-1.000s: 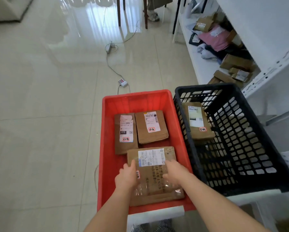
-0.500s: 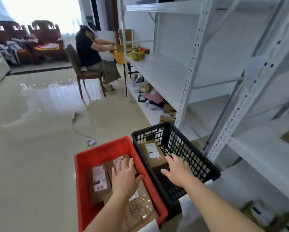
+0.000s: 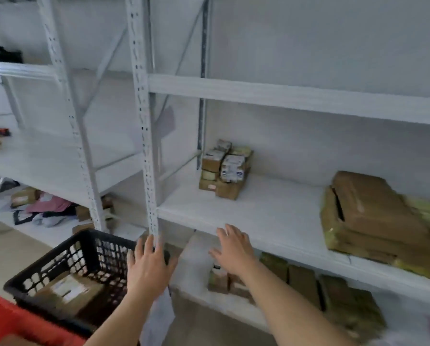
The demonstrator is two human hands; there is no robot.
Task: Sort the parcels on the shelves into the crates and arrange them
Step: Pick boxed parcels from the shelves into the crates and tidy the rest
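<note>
I face a white metal shelf [image 3: 271, 216]. A stack of small brown parcels [image 3: 225, 168] stands at its back left, and large brown parcels [image 3: 373, 216] lie on its right. More brown parcels [image 3: 306, 283] stand on the shelf below. The black crate [image 3: 59, 258] at lower left holds one labelled parcel [image 3: 68, 292]; a corner of the red crate [image 3: 21, 323] shows beside it. My left hand [image 3: 147, 267] is raised with fingers spread, holding nothing, in front of the shelf post. My right hand [image 3: 233, 248], also spread and holding nothing, hovers just before the shelf's front edge.
A perforated white upright post [image 3: 144, 136] stands between my hands and the shelf. On the low shelf at left lie mixed parcels and a pink bag [image 3: 49, 204]. Tiled floor [image 3: 6, 253] lies to the left of the crates.
My view swung up and right from the crates to the shelves. Both hands let go of the parcel in the red crate and rose, spread, toward the middle shelf.
</note>
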